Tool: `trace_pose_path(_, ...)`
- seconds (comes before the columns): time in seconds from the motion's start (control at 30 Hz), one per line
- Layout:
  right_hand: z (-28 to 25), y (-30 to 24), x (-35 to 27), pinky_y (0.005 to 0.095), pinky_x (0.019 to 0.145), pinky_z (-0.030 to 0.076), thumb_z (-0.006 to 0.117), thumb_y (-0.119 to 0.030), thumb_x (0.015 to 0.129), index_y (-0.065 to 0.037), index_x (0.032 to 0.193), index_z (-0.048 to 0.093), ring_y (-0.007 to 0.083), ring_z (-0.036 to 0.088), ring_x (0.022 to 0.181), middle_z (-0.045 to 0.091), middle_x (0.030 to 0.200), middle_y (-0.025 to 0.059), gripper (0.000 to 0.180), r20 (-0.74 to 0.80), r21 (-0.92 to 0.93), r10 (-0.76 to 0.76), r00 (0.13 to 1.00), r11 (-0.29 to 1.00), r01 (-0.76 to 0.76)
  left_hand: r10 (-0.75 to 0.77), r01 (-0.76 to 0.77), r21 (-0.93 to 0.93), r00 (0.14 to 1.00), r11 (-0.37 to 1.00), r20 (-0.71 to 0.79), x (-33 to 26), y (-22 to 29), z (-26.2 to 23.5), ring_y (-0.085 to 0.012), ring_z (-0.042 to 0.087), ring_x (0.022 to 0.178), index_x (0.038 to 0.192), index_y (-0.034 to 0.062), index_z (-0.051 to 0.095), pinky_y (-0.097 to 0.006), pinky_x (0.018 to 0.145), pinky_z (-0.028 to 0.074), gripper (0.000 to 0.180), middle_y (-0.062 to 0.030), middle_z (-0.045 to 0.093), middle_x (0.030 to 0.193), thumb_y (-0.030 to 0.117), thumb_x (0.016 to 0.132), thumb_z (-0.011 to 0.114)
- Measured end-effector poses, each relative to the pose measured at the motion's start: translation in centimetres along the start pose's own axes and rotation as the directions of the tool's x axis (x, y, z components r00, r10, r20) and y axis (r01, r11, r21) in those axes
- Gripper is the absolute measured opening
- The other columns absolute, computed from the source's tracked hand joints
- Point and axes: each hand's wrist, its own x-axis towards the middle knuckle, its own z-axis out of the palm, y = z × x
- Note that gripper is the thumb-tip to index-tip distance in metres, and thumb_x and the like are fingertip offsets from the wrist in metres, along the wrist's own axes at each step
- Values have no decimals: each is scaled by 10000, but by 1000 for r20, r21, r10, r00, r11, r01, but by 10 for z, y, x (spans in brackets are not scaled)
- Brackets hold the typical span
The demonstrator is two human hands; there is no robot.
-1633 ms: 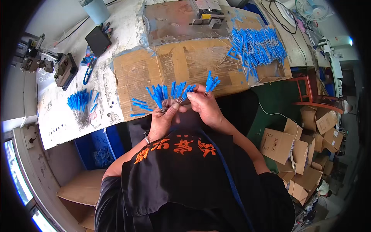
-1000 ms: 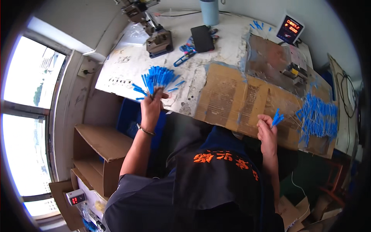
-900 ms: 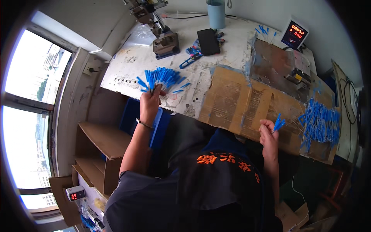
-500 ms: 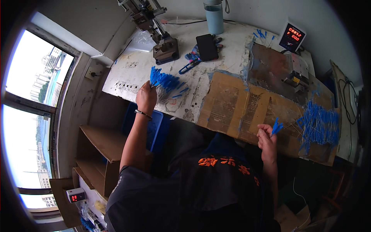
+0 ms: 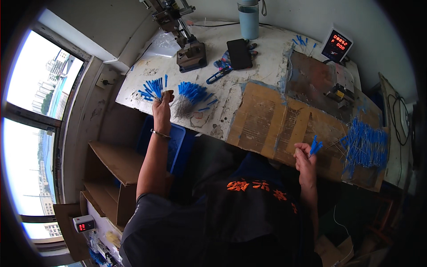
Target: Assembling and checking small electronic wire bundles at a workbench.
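My left hand (image 5: 163, 107) is closed around a bunch of thin wires with blue plastic ends (image 5: 152, 89), which fan out above the fingers over the left part of the white table. To the right of that hand, and apart from it, lies a heap of the same blue-ended wires (image 5: 190, 92), their pale tails toward me. My right hand (image 5: 305, 163) pinches a small bunch of blue-ended wires (image 5: 316, 146) over the cardboard's near edge. Farther right, a large pile of blue-ended wires (image 5: 365, 142) rests on the cardboard.
Flattened cardboard (image 5: 262, 120) covers part of the worn table (image 5: 147, 71). Behind are a hand press (image 5: 191, 55), a phone (image 5: 239, 54), a blue cutter (image 5: 218, 75) and a bottle (image 5: 249, 22). A red-digit display (image 5: 336, 45) stands by a small machine (image 5: 341, 91). A blue bin (image 5: 178, 142) sits below.
My left hand has moved left, off the edge of the left heap, and its bunch of blue-ended wires now spreads in a fan. My right hand has barely shifted.
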Motion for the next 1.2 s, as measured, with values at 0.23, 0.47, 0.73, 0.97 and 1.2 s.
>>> trace_pose_path(0.23,26,-18,6,143,413,223,519,-98,904,-43,1007,575,-20,322,491,516,742,-10,129,133,-3,96,986,995,-97,193,-181,279,981,943,-17,0,-14,4,-94,543,632,926,13,653,-252,609,427,276,-41,624,671,256,919,523)
trace_pose_path(0.47,175,-55,42,155,407,223,395,-210,968,-48,1129,539,-16,281,485,553,814,3,270,673,-71,135,727,991,-118,143,-134,314,990,940,-8,-15,-8,4,-105,553,680,869,-7,643,-271,650,436,321,-51,657,729,280,923,507)
trace_pose_path(0.73,303,-13,115,226,541,400,426,-246,904,-53,1071,582,72,463,605,615,855,40,299,656,-171,128,744,985,-19,106,-114,131,992,985,68,-23,-14,7,-83,516,740,823,-9,635,-252,689,412,333,-7,616,759,273,938,503)
trace_pose_path(0.97,316,9,139,231,477,380,420,-350,930,-71,1064,617,72,469,705,616,950,24,367,655,-345,70,752,914,215,298,-308,-77,947,948,-121,-34,20,-11,-100,547,884,931,-15,648,-248,782,414,269,-39,638,921,203,953,493)
trace_pose_path(1.2,256,-34,106,167,422,252,441,-299,937,-51,1150,551,12,319,504,583,875,26,346,614,-161,137,777,986,-46,-211,404,-433,878,806,429,-77,31,14,-175,597,697,1014,-19,548,-273,705,454,258,-39,544,638,224,941,498)
